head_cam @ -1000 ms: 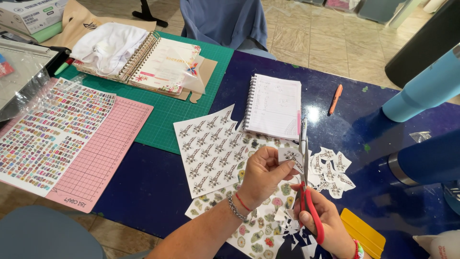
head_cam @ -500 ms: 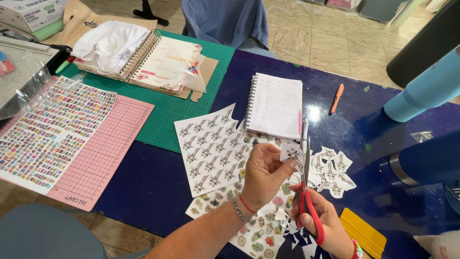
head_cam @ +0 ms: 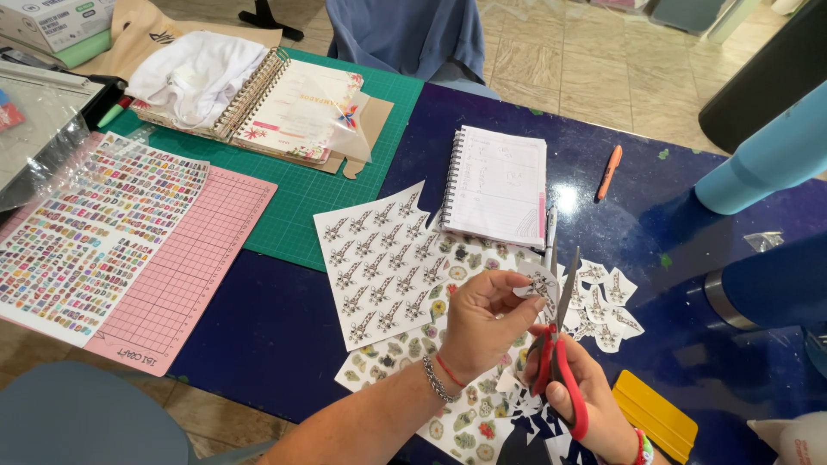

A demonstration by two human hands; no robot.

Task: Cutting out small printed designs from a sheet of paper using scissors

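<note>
My left hand [head_cam: 487,323] pinches a small paper cut-out [head_cam: 536,282] with a giraffe print just above the table. My right hand [head_cam: 579,394] grips red-handled scissors [head_cam: 560,344], whose blades point up beside the cut-out. Under my hands lie a white sheet of giraffe stickers [head_cam: 375,258] and a sheet of colourful flower stickers [head_cam: 448,405]. To the right of the blades a pile of cut-out giraffe pieces [head_cam: 603,301] rests on the dark blue table [head_cam: 250,336].
A small spiral notebook [head_cam: 498,182] and an orange pen [head_cam: 608,170] lie farther back. A green cutting mat [head_cam: 301,194] holds an open planner [head_cam: 284,112] and white cloth [head_cam: 194,73]. A pink mat [head_cam: 185,275] carries letter stickers [head_cam: 82,232]. A yellow scraper [head_cam: 655,415] lies at right, near blue bottles [head_cam: 758,164].
My hands have shifted slightly; the scissor blades have moved along the edge of the cut-out, which my left hand has turned a little.
</note>
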